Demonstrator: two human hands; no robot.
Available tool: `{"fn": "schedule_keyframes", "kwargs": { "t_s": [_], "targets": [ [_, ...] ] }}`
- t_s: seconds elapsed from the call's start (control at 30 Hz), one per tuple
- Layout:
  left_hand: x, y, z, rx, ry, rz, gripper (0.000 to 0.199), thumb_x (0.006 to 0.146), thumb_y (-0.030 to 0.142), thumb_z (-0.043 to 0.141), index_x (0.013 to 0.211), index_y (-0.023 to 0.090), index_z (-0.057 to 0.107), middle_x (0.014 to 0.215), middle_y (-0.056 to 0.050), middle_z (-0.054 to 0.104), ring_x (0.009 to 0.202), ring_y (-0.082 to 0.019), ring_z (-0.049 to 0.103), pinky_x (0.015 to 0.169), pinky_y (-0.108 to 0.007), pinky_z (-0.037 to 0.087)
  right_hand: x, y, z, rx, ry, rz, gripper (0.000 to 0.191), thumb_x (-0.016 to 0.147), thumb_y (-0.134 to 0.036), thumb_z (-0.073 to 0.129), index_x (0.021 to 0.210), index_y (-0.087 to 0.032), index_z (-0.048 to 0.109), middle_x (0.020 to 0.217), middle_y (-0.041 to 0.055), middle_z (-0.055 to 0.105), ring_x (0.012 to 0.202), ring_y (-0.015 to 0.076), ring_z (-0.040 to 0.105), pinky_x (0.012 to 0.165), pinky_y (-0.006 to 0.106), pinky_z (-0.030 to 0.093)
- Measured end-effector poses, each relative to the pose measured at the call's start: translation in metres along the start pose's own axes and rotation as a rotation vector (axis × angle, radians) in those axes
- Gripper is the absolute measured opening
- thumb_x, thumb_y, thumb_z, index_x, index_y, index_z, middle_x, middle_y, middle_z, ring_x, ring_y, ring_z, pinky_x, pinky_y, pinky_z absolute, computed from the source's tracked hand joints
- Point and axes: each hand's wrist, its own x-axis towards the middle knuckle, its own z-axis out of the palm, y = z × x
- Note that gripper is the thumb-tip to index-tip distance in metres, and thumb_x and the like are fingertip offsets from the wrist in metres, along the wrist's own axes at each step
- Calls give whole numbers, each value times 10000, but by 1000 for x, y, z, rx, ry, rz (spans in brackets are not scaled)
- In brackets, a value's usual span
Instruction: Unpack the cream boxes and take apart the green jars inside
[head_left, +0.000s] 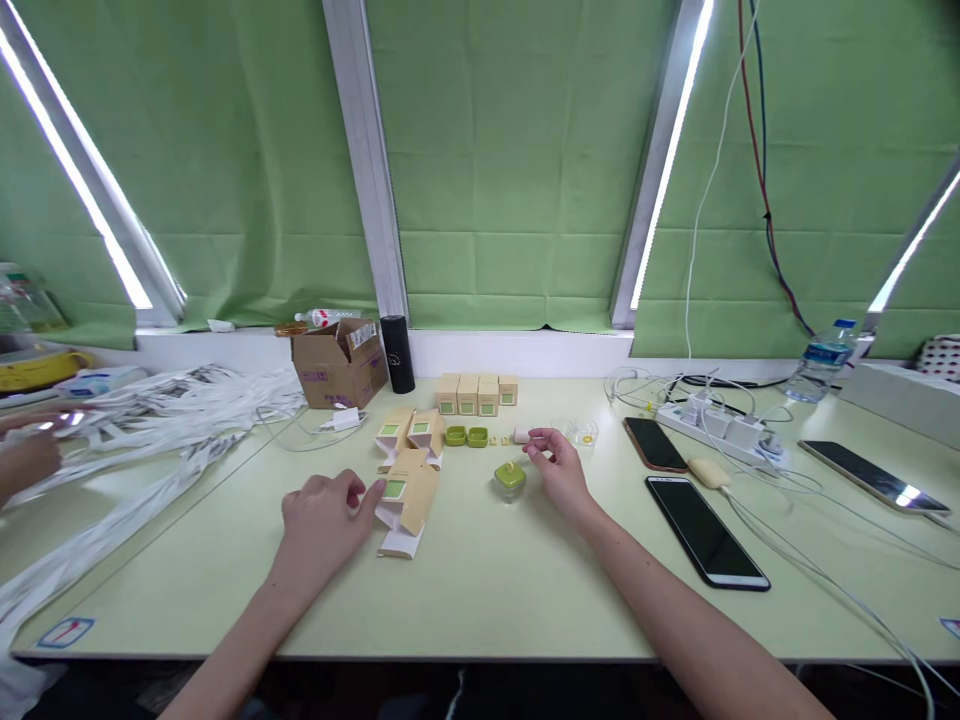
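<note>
My right hand [559, 468] reaches across the table, its thumb and index finger closed at the right end of a small pale cylinder [520, 436]. Just below it stands a green-topped clear little container [510, 478]. My left hand [326, 515] rests on the table with its thumb stretched to the edge of an opened kraft box [411, 492] with a green label; its other fingers bend loosely, with nothing visible in them. Behind that box lie two more opened boxes [426, 428]. Two green square cups [476, 437] and several tiny yellowish pieces [499, 440] sit in a row.
Closed kraft boxes [467, 395] stand at the back beside a black tumbler [397, 355] and a cardboard carton [339, 365]. Clear containers [581, 432], phones [706, 530], cables and a power strip [720, 435] lie right. Another person's hand [30, 455] is by white strips [165, 420] at left.
</note>
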Motion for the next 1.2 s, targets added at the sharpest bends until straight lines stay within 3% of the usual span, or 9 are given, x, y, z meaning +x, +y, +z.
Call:
{"fn": "schedule_keyframes", "kwargs": {
  "t_s": [0.07,0.17,0.27,0.47,0.6,0.8,1.0,1.1,1.2],
  "targets": [
    [2,12,-6,-38,134,58,387,930,556,491,809,214,625,820,-89,713,963,-333,622,932,-499,378,0,2,0,-21,1,-6,342,800,-426,641,1073,-219,654,948,68,756,914,270,666,758,362,416],
    [5,46,-8,-194,148,259,265,954,435,513,997,212,649,953,-96,726,1081,-332,585,1005,-529,384,1,6,0,-34,1,-16,314,804,-372,628,1079,-223,656,942,58,759,916,258,659,800,374,436],
    [8,88,1,-275,6,433,346,950,384,565,1247,214,611,1069,-108,720,1220,-350,520,1071,-541,381,3,10,-2,-11,9,-18,304,805,-333,620,1087,-226,654,949,56,763,914,248,656,839,385,459],
    [23,139,40,-245,-396,472,675,860,430,683,1450,158,499,1370,-186,636,1311,-398,505,1028,-503,448,7,18,-5,21,13,-38,330,769,-271,585,1090,-216,643,933,51,751,872,228,641,867,394,484],
    [32,143,60,-331,-559,389,571,850,445,678,1344,179,574,1284,-161,675,1166,-365,631,942,-463,498,9,22,-4,34,12,-37,376,708,-218,554,1073,-212,645,902,40,742,847,214,632,871,391,489],
    [33,133,83,-898,-455,211,460,857,326,667,1303,229,609,1330,-138,662,1169,-290,659,954,-400,541,10,19,-1,128,-4,43,338,721,-307,640,1047,-220,649,910,38,736,834,206,650,753,347,503],
    [36,128,82,-1304,-405,230,549,837,288,727,1361,241,571,1488,-144,568,1379,-263,555,1120,-406,488,4,1,0,483,-263,235,538,715,-641,805,1020,-218,672,828,38,709,680,214,699,567,321,488],
    [37,130,79,-1351,-405,239,541,849,286,730,1363,229,571,1478,-156,586,1385,-269,559,1155,-431,469,-2,-10,1,613,-398,273,534,714,-625,846,1021,-218,688,867,53,741,707,226,725,583,325,503],
    [35,133,77,-1376,-444,241,500,858,304,734,1331,216,599,1475,-163,600,1393,-279,561,1171,-445,462,-8,-19,1,654,-415,269,486,703,-530,896,1031,-216,722,898,53,757,734,207,716,597,303,499]
  ]
}}
